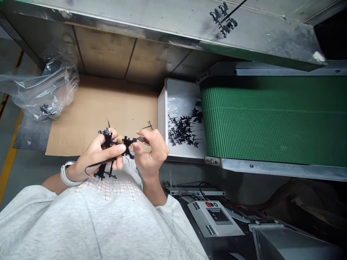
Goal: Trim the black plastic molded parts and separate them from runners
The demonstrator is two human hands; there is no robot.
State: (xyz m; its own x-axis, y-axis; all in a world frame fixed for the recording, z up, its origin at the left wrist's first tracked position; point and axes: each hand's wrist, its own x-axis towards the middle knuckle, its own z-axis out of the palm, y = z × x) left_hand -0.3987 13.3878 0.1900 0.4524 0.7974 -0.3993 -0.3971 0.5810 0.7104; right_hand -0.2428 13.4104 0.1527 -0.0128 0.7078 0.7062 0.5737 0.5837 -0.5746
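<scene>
My left hand is closed around several black plastic molded parts with thin runners; some stick out above and below the fingers. One long dark strand curves back toward the wrist. My right hand pinches a small grey, blade-like piece between thumb and forefinger. Its tip meets the upper right end of the black part held out by my left hand. The fingers hide most of this grey piece. Both hands are close together in front of my shirt, over the near edge of the cardboard.
To the right, a white bin contains a pile of black parts. Beside it runs a green conveyor belt. A clear plastic bag lies at left. Another black molded piece rests on the metal ledge. A control box stands lower right.
</scene>
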